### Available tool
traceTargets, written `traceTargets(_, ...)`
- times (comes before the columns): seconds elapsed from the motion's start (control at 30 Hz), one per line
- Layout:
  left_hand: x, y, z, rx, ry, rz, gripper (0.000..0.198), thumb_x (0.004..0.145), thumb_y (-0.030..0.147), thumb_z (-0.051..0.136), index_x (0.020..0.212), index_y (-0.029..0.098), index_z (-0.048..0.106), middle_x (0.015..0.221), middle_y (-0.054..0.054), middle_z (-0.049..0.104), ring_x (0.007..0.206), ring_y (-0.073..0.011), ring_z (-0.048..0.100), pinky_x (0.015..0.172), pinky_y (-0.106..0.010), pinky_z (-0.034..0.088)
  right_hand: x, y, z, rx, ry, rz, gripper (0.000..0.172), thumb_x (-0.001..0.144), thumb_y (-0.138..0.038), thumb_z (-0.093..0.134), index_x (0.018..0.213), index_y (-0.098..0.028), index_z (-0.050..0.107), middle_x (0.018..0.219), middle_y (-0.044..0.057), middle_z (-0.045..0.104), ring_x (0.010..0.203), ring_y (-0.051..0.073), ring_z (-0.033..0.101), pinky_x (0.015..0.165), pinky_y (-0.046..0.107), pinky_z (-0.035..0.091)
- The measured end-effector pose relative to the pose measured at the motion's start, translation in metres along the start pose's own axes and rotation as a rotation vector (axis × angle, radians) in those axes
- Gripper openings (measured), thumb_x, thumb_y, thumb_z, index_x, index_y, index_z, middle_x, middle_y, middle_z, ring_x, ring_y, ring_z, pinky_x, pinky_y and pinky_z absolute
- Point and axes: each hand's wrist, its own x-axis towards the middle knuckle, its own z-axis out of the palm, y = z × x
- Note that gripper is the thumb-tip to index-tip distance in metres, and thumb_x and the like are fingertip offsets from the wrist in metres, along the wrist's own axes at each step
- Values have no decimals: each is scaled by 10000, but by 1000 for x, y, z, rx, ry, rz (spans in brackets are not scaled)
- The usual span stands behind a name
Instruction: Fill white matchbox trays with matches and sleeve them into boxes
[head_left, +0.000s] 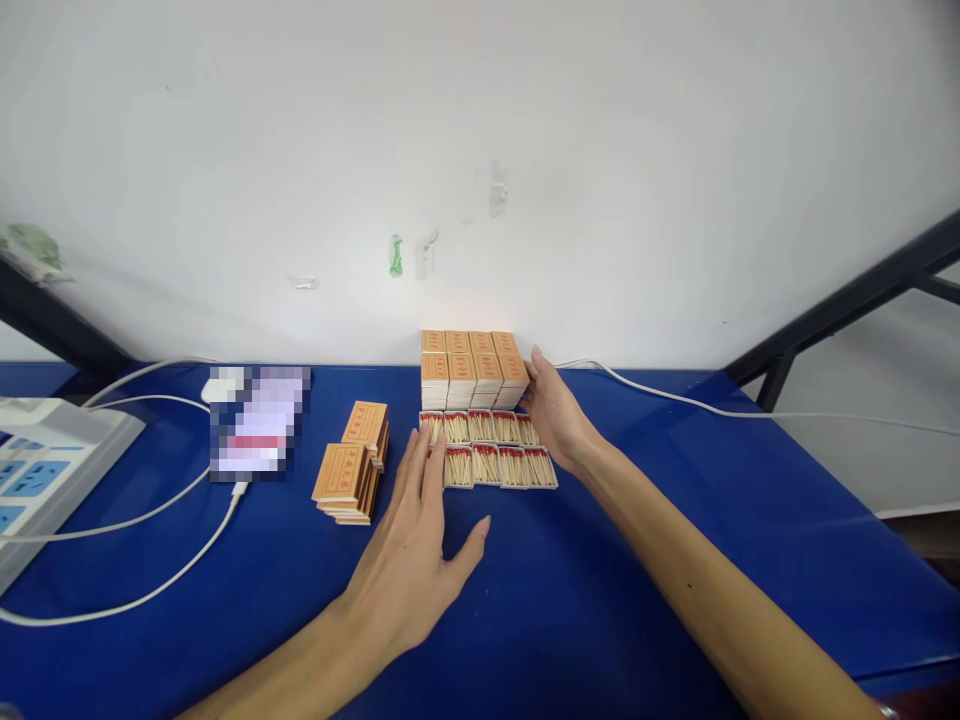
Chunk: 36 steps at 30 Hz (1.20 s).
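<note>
Rows of stacked orange matchboxes (474,370) stand against the wall on the blue table. In front of them lie two rows of open trays (486,465) full of red-tipped matches. My left hand (420,545) is at the left end of the trays, its fingers stretched over or against them and its thumb apart. At the right side of the stacks, my right hand (553,405) has its fingers against the orange boxes, palm facing inward. Neither hand grips anything that I can see. Two shorter piles of orange matchbox covers (341,475) sit left of my left hand.
A phone, blurred out (259,425), lies at the left with a white cable (195,560). A power strip (45,470) is at the far left edge. Another white cable (675,398) runs along the back right. Black metal frame bars (847,300) stand at both sides.
</note>
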Motion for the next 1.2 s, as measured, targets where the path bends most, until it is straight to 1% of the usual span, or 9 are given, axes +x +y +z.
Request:
traceTargets(0.47, -1, -1, 2, 8, 31, 14, 908, 1126, 442, 574, 1786, 293, -31, 1870, -216, 160, 1727, -391, 187, 1303, -673, 411, 6, 4, 13, 104, 33, 16, 650, 1071, -730, 423, 1501, -327, 699, 1554, 40, 714, 1589, 341, 497, 1293, 569, 414)
traceTargets(0.63, -1, 2, 1, 14, 71, 48, 904, 1122, 400, 576, 1792, 265, -16, 1881, -203, 108, 1733, -388, 167, 1315, -670, 393, 7, 5, 10, 113, 47, 27, 655, 1069, -731, 436, 1446, -290, 741, 1560, 67, 708, 1593, 348, 490, 1303, 556, 394)
traceTargets(0.73, -6, 20, -15, -13, 116, 155, 849, 1107, 332, 596, 1792, 254, 100, 1884, -163, 143, 1729, -358, 216, 1342, -600, 385, 9, 7, 6, 114, 54, 45, 675, 1073, -734, 426, 1453, -271, 738, 1595, 85, 678, 1576, 353, 512, 1306, 561, 384)
traceTargets(0.8, -6, 36, -40, -62, 182, 210, 799, 1082, 295, 623, 1774, 250, 226, 1860, -132, 262, 1696, -333, 329, 1343, -534, 411, 10, 8, 2, 115, 61, 59, 688, 1075, -732, 417, 1469, -261, 727, 1616, 93, 659, 1567, 349, 525, 1316, 563, 369)
traceTargets(0.9, 9, 50, -89, -132, 327, 96, 648, 1064, 354, 661, 1680, 335, 461, 1720, -31, 545, 1577, -311, 536, 1312, -494, 468, 12, 8, -2, 118, 65, 77, 698, 1077, -735, 409, 1485, -257, 713, 1626, 89, 650, 1562, 333, 532, 1327, 549, 358)
traceTargets(0.97, 34, 46, -119, -230, 353, -95, 538, 1076, 530, 628, 1590, 376, 585, 1660, 8, 615, 1546, -344, 566, 1314, -550, 446, 13, 7, -2, 123, 56, 82, 692, 1083, -735, 400, 1473, -263, 721, 1622, 79, 655, 1555, 325, 540, 1330, 537, 358)
traceTargets(1.0, 50, 39, -130, -277, 324, -224, 578, 1062, 630, 605, 1577, 367, 606, 1677, 1, 600, 1575, -366, 526, 1339, -573, 392, 14, 6, -1, 125, 49, 83, 682, 1086, -731, 396, 1462, -270, 729, 1617, 72, 660, 1550, 324, 545, 1330, 537, 358)
traceTargets(1.07, 86, 21, -141, -434, 173, -486, 722, 1034, 710, 576, 1641, 320, 543, 1778, -27, 472, 1666, -369, 381, 1395, -539, 249, 14, 4, 3, 130, 38, 81, 660, 1091, -722, 393, 1445, -287, 741, 1609, 59, 668, 1547, 327, 548, 1331, 545, 356)
traceTargets(1.2, 142, -15, -129, -558, -64, -631, 812, 1084, 720, 374, 1677, 179, 497, 1789, -185, 420, 1673, -386, 364, 1334, -553, 340, 15, 2, 9, 137, 38, 72, 638, 1085, -718, 408, 1440, -305, 741, 1605, 54, 672, 1554, 342, 539, 1331, 577, 348)
